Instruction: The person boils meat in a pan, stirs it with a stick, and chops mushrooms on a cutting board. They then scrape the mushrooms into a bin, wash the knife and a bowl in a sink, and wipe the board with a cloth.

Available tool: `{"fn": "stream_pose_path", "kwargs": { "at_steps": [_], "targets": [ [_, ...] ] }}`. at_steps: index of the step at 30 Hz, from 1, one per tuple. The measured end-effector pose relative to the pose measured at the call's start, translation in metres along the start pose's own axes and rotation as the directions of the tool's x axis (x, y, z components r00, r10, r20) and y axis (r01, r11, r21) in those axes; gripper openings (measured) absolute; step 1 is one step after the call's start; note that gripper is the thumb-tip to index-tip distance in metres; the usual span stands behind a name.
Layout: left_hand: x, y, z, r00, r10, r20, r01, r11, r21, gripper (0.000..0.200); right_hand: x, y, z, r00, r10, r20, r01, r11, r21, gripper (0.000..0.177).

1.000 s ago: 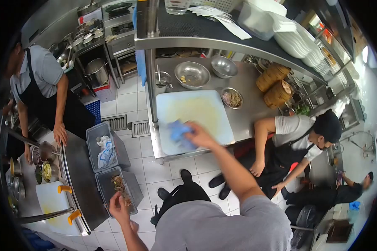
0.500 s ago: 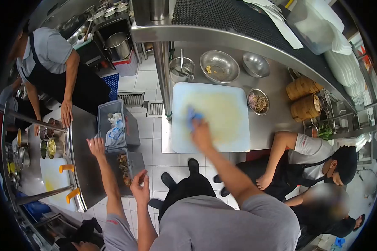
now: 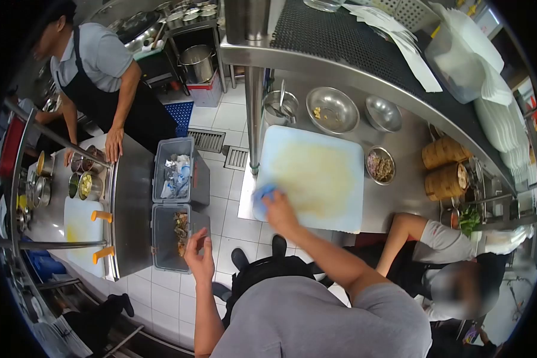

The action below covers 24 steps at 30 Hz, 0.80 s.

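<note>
My right hand (image 3: 280,213) presses a blue cloth (image 3: 261,201) onto the near left corner of a white cutting board (image 3: 340,152). Yellowish stains spread over the middle of the board. Away from the counter, my left hand (image 3: 200,255) hangs in the air with loosely bent fingers apart and nothing in it. Just beyond the board is a metal bowl (image 3: 346,122) with small yellow pieces inside. A smaller bowl of chopped food (image 3: 380,165) stands to the board's right.
A metal pot (image 3: 273,110) with utensils and an empty bowl (image 3: 383,113) stand under the shelf (image 3: 340,68). Bamboo steamers (image 3: 444,182) are at the right. Two grey bins (image 3: 172,253) stand on the left. One person (image 3: 101,65) is at the left counter, another (image 3: 447,238) at right.
My right hand has wiped the cloth down and left to the board's near corner. Another person's arm beside my left hand has gone from view. The person on the right leans lower.
</note>
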State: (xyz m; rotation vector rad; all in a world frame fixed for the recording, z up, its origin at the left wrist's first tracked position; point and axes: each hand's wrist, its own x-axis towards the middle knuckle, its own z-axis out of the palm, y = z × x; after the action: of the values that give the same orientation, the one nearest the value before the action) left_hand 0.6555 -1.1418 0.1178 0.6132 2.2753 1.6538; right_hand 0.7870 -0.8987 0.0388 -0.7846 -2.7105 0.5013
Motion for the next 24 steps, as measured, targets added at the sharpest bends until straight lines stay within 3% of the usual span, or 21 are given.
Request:
{"fn": "stream_pose_path", "kwargs": {
  "at_steps": [1, 4, 7, 10, 12, 14, 17, 19, 21, 24],
  "targets": [
    [-0.011, -0.006, -0.004, 0.999, -0.048, 0.005, 0.048, 0.999, -0.003, 0.024, -0.012, -0.024, -0.003, 0.984, -0.145, 0.106, 0.126, 0.978, 0.168, 0.033],
    [-0.016, -0.015, -0.006, 1.0, -0.002, -0.015, 0.002, 1.0, 0.014, 0.024, 0.027, -0.063, -0.014, 0.955, -0.284, 0.081, 0.261, 0.941, 0.217, 0.027],
    [-0.032, -0.014, -0.018, 0.999, -0.033, 0.022, 0.033, 0.999, 0.014, 0.024, 0.081, -0.049, 0.034, 0.985, -0.165, 0.05, 0.172, 0.965, -0.198, 0.028],
    [-0.027, -0.021, -0.031, 0.996, -0.044, 0.073, 0.04, 0.998, 0.048, 0.025, 0.045, -0.084, 0.062, 0.991, -0.117, -0.058, 0.087, 0.92, -0.382, 0.035],
    [-0.027, -0.023, -0.038, 0.999, -0.031, 0.031, 0.031, 0.999, -0.022, 0.023, 0.002, -0.117, 0.032, 0.948, -0.173, 0.266, 0.226, 0.957, -0.182, 0.038],
    [-0.025, -0.032, -0.047, 0.999, -0.033, 0.017, 0.034, 0.996, -0.085, 0.023, -0.027, -0.124, 0.036, 0.877, -0.01, 0.481, -0.123, 0.962, 0.245, 0.041],
    [-0.017, -0.043, -0.059, 1.0, 0.01, 0.028, -0.009, 0.998, -0.059, 0.023, -0.033, -0.088, -0.003, 0.963, 0.012, 0.269, -0.13, 0.896, 0.425, 0.045],
    [-0.01, -0.04, -0.064, 0.996, 0.028, 0.088, -0.024, 0.999, -0.046, 0.022, -0.022, -0.057, -0.056, 0.981, 0.169, 0.092, -0.182, 0.972, 0.15, 0.04],
    [0.0, -0.048, -0.061, 0.987, 0.066, 0.146, -0.058, 0.997, -0.057, 0.022, -0.021, -0.023, -0.088, 0.963, 0.247, -0.109, -0.261, 0.955, -0.141, 0.037],
    [0.014, -0.032, -0.047, 0.958, 0.091, 0.273, -0.086, 0.996, -0.03, 0.02, -0.02, 0.019, -0.048, 0.844, 0.403, -0.353, -0.455, 0.887, -0.075, 0.037]
  ]
}}
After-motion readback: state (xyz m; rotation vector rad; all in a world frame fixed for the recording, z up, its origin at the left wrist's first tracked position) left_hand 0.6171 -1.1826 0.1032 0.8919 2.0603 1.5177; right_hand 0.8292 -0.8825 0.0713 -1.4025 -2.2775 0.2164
